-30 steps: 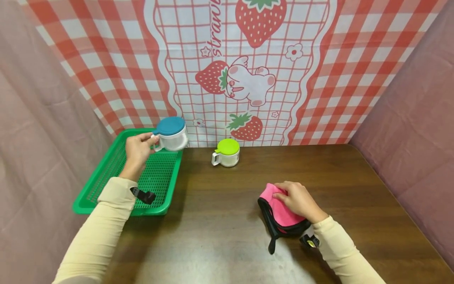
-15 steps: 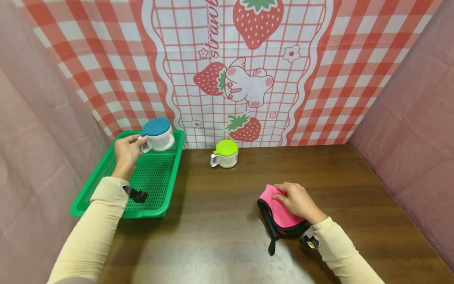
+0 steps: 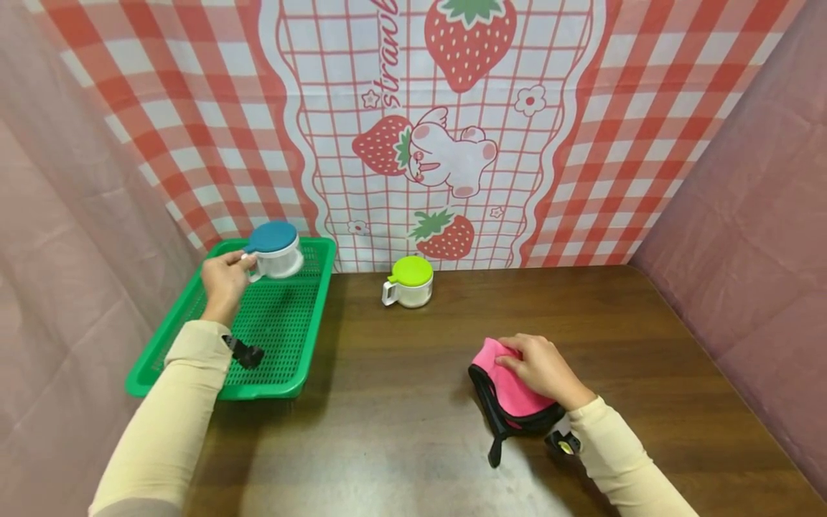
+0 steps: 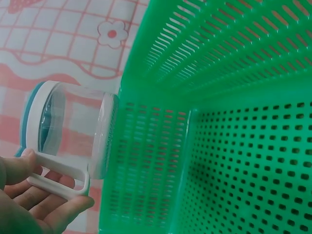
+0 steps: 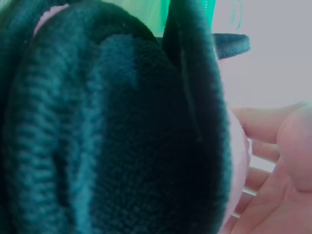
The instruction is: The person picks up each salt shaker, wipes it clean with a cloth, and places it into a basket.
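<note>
Left of frame, the left hand [image 3: 225,281] grips the blue-lidded clear jar [image 3: 282,260], just rightward; lower right, the right hand [image 3: 544,366] pinches black-trimmed pink cloth [image 3: 509,388] beneath.

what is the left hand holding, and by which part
The left hand holds the clear, round, blue-lidded jar by its white handle.

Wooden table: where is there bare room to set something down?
Bare table lies between the green basket and pink cloth, and right of the lime-lidded jar. Crowded: where the right hand holds the cloth.
</note>
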`<state>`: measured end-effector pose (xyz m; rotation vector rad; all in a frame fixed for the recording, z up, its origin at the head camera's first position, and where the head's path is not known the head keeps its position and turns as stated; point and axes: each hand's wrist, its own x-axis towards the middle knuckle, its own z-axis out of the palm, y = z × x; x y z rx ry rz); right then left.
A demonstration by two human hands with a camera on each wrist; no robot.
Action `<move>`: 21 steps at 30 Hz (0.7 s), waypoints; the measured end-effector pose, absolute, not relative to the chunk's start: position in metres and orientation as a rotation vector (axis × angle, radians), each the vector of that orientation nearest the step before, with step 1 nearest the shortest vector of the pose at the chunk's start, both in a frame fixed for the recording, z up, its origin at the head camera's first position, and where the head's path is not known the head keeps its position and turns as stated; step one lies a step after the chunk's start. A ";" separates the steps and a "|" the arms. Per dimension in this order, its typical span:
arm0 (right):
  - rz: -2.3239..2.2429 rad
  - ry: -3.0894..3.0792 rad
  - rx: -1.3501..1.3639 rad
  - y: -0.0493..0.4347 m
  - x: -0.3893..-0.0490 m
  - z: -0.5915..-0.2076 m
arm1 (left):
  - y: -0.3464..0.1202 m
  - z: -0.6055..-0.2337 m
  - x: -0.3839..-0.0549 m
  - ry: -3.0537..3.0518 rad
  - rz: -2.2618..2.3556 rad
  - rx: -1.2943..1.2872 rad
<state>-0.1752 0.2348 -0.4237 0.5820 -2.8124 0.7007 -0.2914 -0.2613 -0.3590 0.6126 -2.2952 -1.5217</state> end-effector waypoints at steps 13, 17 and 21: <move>0.717 -2.817 0.567 0.235 -0.176 -0.426 | -0.268 -0.372 -0.300 -2.329 -1.426 0.692; 0.710 -2.809 0.573 0.235 -0.175 -0.427 | -0.270 -0.375 -0.301 -2.336 -1.415 0.703; 0.708 -2.805 0.580 0.236 -0.175 -0.427 | -0.273 -0.380 -0.302 -2.337 -1.425 0.732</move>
